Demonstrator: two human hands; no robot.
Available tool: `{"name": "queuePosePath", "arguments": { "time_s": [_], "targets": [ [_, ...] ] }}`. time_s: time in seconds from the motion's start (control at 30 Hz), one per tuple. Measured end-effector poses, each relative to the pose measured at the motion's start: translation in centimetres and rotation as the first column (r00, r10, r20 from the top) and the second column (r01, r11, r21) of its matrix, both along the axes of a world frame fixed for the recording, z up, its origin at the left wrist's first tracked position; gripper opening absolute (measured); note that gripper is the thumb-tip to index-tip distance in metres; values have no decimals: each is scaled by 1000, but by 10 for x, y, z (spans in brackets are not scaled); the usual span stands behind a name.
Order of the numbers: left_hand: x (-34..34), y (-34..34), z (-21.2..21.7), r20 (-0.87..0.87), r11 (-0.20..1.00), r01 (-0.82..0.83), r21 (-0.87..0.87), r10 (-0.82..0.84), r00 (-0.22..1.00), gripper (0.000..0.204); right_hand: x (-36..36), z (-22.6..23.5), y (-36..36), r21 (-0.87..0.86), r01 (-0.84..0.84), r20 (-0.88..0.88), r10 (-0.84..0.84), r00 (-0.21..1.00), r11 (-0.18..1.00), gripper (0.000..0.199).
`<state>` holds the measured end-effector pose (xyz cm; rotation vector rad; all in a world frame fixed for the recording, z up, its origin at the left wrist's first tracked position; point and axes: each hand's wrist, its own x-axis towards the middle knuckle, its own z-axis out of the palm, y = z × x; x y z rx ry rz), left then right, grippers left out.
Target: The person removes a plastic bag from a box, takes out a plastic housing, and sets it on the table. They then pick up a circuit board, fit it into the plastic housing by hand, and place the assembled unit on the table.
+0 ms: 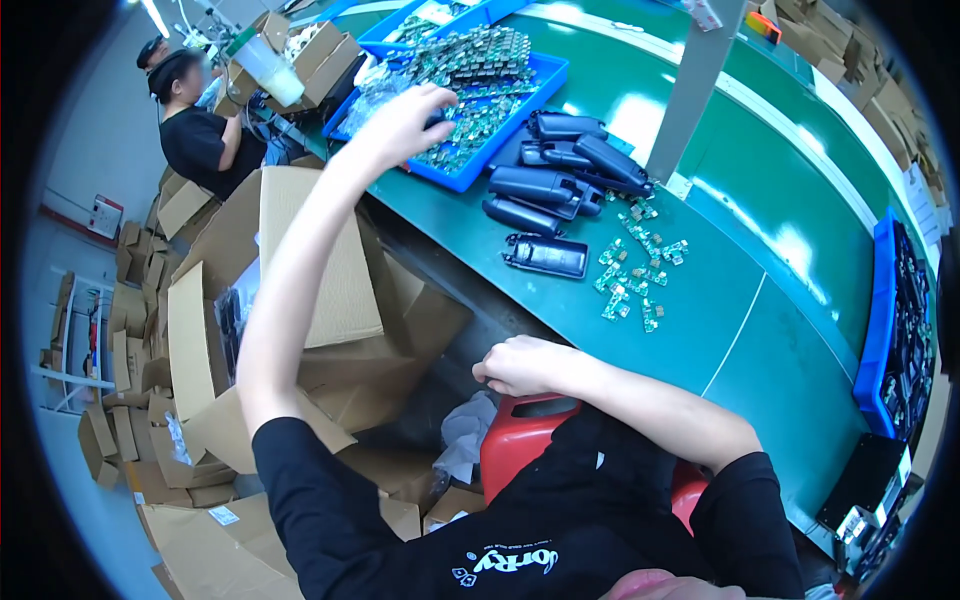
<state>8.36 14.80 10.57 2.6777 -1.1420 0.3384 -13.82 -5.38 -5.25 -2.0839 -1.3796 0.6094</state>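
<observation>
Hands work apart: the left hand [405,118] reaches into 1 blue plastic tray [540,88] at the counter's [760,200] far left edge, fingers curled over a dark object among small green circuit boards [480,55]; whether it grips, I cannot tell. The right hand [520,365] rests clenched, empty, at the near edge. About 6 black handset housings [555,190] lie mid-counter beside roughly 15 loose boards [635,270].

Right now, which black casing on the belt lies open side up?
The casing nearest the person, beside the loose green boards. Its hollow inside shows; the others in the pile show closed backs.
</observation>
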Motion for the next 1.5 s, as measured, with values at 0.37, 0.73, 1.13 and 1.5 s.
{"name": "queuePosePath", "arguments": {
  "time_s": [0.37,0.73,1.13,1.5],
  "targets": [
    [51,-5,-36,159,819,-390,422,357,921,53,4,-3,-3,52,32,4,-32,999,998,15],
    [-5,-25,-29,519,997,-72,41,40,854,40,3,-7,-1,25,-15,31,15,999,1000,19],
    [-28,-41,-42,607,994,-65,86,0,795,34,1,-2,-3,-21,-24,35,25,999,999,16],
    [-157,-107,-30,559,996,61,60,-84,825,34,4,-11,-3,14,19,15,-19,1000,1000,17]
  ]
}}
